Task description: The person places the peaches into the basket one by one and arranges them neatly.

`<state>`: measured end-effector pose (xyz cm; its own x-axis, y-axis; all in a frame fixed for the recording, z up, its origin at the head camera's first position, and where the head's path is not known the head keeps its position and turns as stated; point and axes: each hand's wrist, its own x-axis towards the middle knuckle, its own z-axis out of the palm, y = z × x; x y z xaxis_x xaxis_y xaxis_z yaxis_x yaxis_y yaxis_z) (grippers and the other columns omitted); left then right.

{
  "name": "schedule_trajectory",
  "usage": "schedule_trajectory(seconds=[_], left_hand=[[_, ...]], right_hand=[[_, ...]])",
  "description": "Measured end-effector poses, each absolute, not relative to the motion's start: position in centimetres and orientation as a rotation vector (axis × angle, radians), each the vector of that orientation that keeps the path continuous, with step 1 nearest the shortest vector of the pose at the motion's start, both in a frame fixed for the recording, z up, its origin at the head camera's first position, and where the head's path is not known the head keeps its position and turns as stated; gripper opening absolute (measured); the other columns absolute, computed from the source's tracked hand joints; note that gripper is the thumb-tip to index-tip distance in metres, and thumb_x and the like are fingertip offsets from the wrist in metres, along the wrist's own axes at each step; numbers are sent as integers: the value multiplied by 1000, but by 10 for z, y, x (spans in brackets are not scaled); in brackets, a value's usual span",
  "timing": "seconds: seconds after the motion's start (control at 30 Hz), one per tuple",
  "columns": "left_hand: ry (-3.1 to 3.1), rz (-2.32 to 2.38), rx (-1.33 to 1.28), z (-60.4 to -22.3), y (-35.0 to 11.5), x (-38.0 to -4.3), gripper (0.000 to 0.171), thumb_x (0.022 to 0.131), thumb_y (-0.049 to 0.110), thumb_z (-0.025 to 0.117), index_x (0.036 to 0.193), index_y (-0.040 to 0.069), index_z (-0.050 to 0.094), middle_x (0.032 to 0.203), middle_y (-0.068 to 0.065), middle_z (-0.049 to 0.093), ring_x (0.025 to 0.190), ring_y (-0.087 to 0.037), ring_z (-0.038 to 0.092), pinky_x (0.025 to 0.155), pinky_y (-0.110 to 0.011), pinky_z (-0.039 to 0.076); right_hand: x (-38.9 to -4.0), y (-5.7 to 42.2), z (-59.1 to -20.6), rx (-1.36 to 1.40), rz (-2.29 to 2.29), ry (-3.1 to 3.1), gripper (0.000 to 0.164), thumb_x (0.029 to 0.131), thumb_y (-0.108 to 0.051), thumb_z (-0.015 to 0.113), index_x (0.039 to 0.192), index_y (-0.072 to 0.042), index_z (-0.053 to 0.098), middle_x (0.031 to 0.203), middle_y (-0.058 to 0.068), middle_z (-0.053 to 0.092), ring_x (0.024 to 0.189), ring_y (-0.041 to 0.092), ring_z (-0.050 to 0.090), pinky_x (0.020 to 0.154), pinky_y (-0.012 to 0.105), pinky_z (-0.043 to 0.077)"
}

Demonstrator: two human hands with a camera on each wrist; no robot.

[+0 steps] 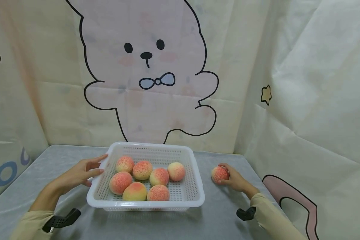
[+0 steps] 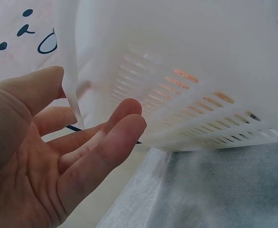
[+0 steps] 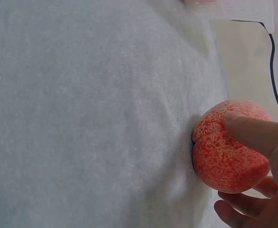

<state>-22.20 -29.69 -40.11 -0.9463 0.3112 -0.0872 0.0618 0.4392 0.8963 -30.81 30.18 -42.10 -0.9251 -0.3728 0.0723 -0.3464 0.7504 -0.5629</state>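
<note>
A white slotted plastic basket stands on the table with several red-and-yellow peaches inside, one of them a pale peach at the right. At its left side, my left hand pinches the rim between thumb and index finger. The left wrist view shows the other fingers of the left hand bent loosely beneath the rim, beside the slotted wall. Right of the basket, my right hand grips a single red-speckled peach. Its thumb lies over the peach, with other fingers around the far side.
Grey cloth covers the table. Behind it hangs a pale curtain with a cartoon bear, and another curtain wall rises along the right. A black wrist strap sits on each sleeve.
</note>
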Motion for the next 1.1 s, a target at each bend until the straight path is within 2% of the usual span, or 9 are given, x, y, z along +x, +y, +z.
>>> schedule_trajectory(seconds=[0.27, 0.5, 0.63, 0.8, 1.1], left_hand=[[2469, 1502, 315, -402, -296, -221, 80, 101, 32, 60, 163, 10, 14, 156, -35, 36, 112, -28, 66, 77, -47, 63], [2476, 1496, 313, -402, -296, -221, 81, 101, 33, 61, 163, 10, 14, 156, -35, 35, 114, -30, 66, 77, -49, 62], [2489, 1486, 310, -402, -296, -221, 81, 100, 33, 61, 163, 10, 15, 156, -36, 35, 115, -31, 65, 77, -49, 62], [2477, 1498, 315, -401, -296, -222, 80, 101, 32, 60, 163, 10, 15, 156, -36, 34, 116, -32, 64, 76, -48, 63], [2446, 1517, 331, -402, -298, -223, 79, 101, 31, 59, 163, 10, 14, 157, -36, 33, 114, -30, 65, 76, -47, 62]], right_hand=[[-308, 301, -421, -553, -962, 2899, 70, 85, -11, 81, 143, 3, 44, 138, 32, 53, 117, 38, 61, 92, 46, 53], [-313, 304, -418, -640, -976, 2928, 65, 84, -8, 80, 138, 5, 47, 126, 30, 59, 103, 29, 65, 80, 31, 54], [-313, 302, -410, -646, -1027, 2918, 64, 85, -5, 78, 139, 5, 46, 127, 33, 58, 100, 32, 67, 75, 29, 54], [-311, 296, -396, -594, -1050, 2905, 66, 89, -13, 78, 143, 1, 44, 136, 32, 54, 106, 35, 67, 77, 31, 56], [-301, 273, -366, -621, -1165, 2871, 68, 91, -20, 77, 147, -3, 43, 131, 28, 58, 101, 27, 67, 73, 28, 55]])
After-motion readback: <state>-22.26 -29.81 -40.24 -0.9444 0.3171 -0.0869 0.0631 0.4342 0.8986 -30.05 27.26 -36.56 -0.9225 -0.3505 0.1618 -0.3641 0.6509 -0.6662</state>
